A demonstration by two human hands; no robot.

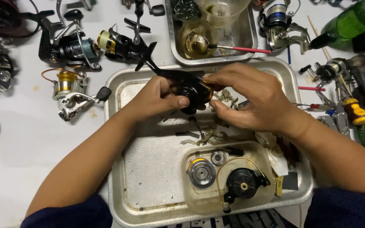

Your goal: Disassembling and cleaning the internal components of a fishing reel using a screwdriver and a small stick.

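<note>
Over the big metal tray, both hands meet on a black reel body. Left hand is wrapped shut around it — thumb pressing its near face — while its stem runs up and left, away from the wrist. Right hand is equally close, fingertips pinched at the body's right edge by the gold trim. Below sits a clear tub of parts.

2 bare hands, 2 shiny metal trays, 1 clear plastic tub at 6 o'clock, 1 green plastic bottle at 2 o'clock.
</note>
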